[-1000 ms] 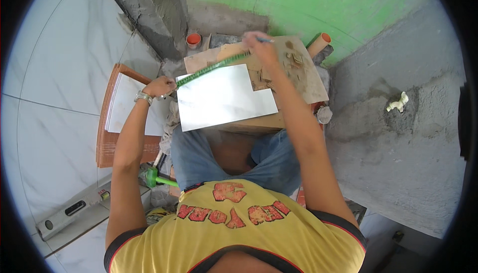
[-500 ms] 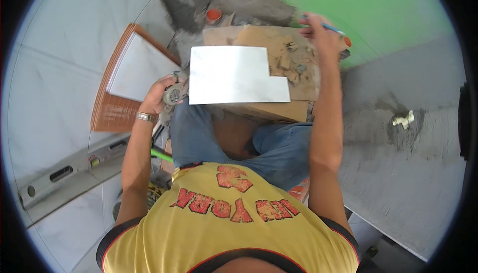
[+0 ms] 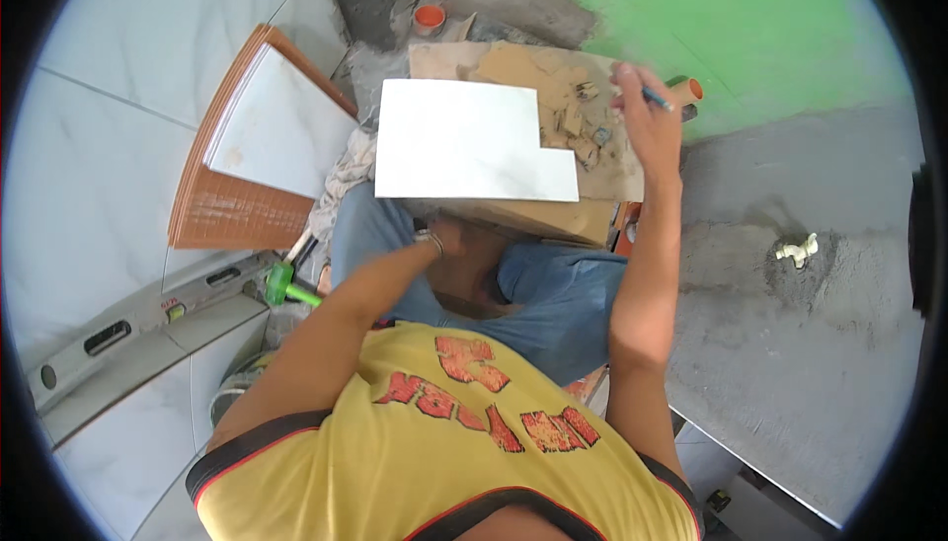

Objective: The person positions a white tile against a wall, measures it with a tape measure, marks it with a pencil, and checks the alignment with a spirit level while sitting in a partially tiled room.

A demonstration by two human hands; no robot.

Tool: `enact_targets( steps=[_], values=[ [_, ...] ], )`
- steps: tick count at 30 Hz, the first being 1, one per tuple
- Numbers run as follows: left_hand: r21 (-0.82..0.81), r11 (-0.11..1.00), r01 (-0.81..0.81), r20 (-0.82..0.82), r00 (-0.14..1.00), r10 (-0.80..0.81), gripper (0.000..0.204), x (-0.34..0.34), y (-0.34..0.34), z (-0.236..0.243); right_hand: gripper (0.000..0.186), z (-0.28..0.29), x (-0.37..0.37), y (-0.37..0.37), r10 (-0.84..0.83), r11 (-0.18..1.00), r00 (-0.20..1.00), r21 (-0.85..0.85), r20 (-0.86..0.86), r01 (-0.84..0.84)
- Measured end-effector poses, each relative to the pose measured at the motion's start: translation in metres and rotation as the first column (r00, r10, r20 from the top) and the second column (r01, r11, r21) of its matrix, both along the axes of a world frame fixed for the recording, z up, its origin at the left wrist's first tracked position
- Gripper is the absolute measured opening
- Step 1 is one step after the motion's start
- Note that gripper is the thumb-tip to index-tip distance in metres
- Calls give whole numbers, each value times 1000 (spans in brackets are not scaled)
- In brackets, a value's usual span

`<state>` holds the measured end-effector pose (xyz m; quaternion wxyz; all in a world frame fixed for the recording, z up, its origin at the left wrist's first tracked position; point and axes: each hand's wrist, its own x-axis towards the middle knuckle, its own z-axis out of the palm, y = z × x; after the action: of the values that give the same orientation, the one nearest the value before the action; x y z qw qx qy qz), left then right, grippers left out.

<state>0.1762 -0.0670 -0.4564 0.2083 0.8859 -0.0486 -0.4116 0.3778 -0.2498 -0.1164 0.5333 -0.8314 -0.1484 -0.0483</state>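
A white tile (image 3: 459, 141) with a notch cut from its far right corner lies on a cardboard-covered box (image 3: 553, 220) before my knees. My right hand (image 3: 647, 112) is raised beyond the tile's right side, fingers closed around a slim blue pen (image 3: 658, 99). Below the tile's near edge, my left hand (image 3: 450, 238) reaches down between my knees, with a watch (image 3: 429, 238) at its wrist. Its fingers are hidden in shadow, so what it holds, if anything, does not show.
Broken tan bits (image 3: 578, 121) litter the cardboard. At the left stand stacked tiles (image 3: 276, 126), a long level (image 3: 148, 319) and a green mallet (image 3: 281, 284). An orange-ended pipe (image 3: 688, 92) sits by the green wall; a pale tap (image 3: 798, 251) juts from the grey wall at right.
My left hand has left the tile's left edge and dropped between my knees; the tape measure it held is out of sight. My right hand has come slightly nearer with the pen.
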Motion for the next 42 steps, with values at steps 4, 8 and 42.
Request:
enact_targets(
  steps=[4,8,42],
  values=[
    [259,959,-114,409,913,-2,55,-17,-8,-70,40,-4,1,0,47,969,999,-243,11,-43],
    [24,999,-46,50,998,44,48,-6,-13,-11,42,-11,0,-14,29,989,1000,-143,3,-28],
    [-834,-61,-549,-294,348,890,37,42,127,225,42,6,21,-25,-107,989,986,-92,129,119]
  ],
)
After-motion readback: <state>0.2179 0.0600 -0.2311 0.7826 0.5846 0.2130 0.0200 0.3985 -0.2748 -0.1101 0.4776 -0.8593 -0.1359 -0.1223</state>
